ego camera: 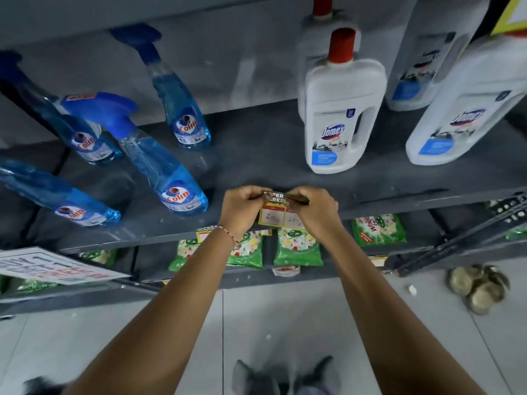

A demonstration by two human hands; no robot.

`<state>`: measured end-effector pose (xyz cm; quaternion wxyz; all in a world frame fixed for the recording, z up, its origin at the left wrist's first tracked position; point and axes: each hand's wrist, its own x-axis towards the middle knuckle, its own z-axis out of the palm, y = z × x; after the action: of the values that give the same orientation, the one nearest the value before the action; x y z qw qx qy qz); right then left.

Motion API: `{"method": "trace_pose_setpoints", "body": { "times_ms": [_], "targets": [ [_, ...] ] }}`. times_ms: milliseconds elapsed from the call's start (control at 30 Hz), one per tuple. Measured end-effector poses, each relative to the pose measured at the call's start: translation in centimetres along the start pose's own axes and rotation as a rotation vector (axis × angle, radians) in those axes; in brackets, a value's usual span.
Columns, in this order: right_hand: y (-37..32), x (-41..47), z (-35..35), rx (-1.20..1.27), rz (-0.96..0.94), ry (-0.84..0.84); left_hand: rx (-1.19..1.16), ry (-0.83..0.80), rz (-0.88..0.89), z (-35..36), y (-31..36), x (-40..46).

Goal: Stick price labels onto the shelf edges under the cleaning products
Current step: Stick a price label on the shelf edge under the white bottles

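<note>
A yellow and red price label [274, 213] with two white price boxes hangs at the front edge of the grey shelf [399, 192]. My left hand [241, 210] pinches its top left corner. My right hand [312, 208] pinches the top right and also holds a dark pen-like stick. Both hands sit just in front of the white Domex bottle [336, 115]. Blue Colin spray bottles [171, 178] stand to the left on the same shelf. Another small label [203, 234] shows on the shelf edge under my left wrist.
More white Domex bottles [462, 109] stand at the right. Green detergent packets [296, 246] lie on the lower shelf. A white printed sign [48, 266] sticks out at lower left. A pile of brown round things [479, 286] lies on the tiled floor.
</note>
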<state>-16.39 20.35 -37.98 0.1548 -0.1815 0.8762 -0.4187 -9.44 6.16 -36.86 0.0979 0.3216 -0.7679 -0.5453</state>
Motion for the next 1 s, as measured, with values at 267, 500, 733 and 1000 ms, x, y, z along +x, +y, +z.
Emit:
{"method": "trace_pose_setpoints", "body": {
  "times_ms": [267, 500, 733, 1000],
  "targets": [
    [6.2, -4.5, -4.6, 0.115, -0.050, 0.233, 0.148, -0.016, 0.139, 6.4, 0.2, -5.7],
    [11.9, -4.4, -9.7, 0.172, 0.040, 0.374, 0.075, -0.081, 0.160, 15.0, 1.9, -6.7],
    [15.2, -3.2, -11.2, 0.191, 0.035, 0.440, 0.205, -0.054, 0.312, 19.1, 1.8, -6.1],
    [16.1, -2.4, -11.2, 0.210, 0.012, 0.495, 0.237, -0.026, 0.375, 20.4, 1.9, -5.5]
  ]
}}
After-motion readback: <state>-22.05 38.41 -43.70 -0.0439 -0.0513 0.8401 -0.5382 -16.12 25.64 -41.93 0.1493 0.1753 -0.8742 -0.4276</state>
